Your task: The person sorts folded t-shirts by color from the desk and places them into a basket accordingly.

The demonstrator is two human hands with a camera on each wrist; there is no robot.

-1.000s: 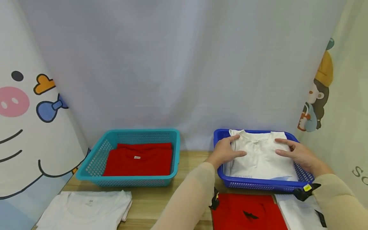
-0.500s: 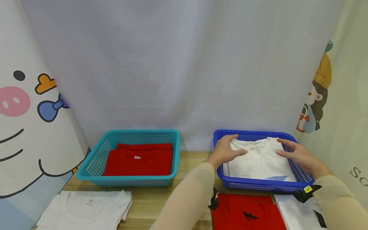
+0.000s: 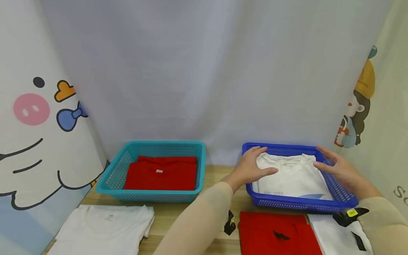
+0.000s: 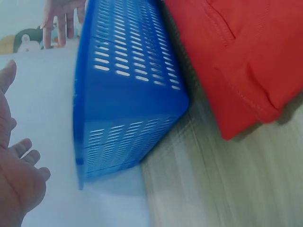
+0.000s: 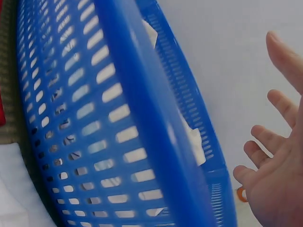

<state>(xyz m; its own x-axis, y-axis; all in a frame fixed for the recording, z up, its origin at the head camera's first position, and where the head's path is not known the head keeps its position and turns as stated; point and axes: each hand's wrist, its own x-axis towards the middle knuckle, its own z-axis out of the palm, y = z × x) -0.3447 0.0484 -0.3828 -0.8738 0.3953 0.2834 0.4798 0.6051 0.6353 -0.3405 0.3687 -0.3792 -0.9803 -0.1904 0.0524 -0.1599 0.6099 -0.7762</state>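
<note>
A folded white T-shirt [image 3: 291, 179] with printing near its front edge lies flat inside the blue plastic basket [image 3: 296, 203] on the right. My left hand [image 3: 250, 168] hovers above the basket's left side, thumb and fingers spread apart. Over the right side is my right hand [image 3: 344, 171], its fingers also extended. Neither holds anything. In the left wrist view, my left hand [image 4: 19, 175] is apart from the basket wall [image 4: 128, 104]. The right wrist view shows my right hand [image 5: 279, 161] beyond the rim, with bits of white cloth [image 5: 194, 142] inside.
A teal basket [image 3: 153, 194] holding a folded red T-shirt [image 3: 162, 179] stands to the left. Folded white shirts [image 3: 105, 226] lie before it. In front of the blue basket lie a folded red garment [image 3: 274, 226] and white clothing [image 3: 331, 226]. A curtain [image 3: 210, 78] hangs behind.
The white T-shirt has dropped from the hands and settled lower in the blue basket. Both hands have let go and lifted slightly away from it. The head view has shifted a little left.
</note>
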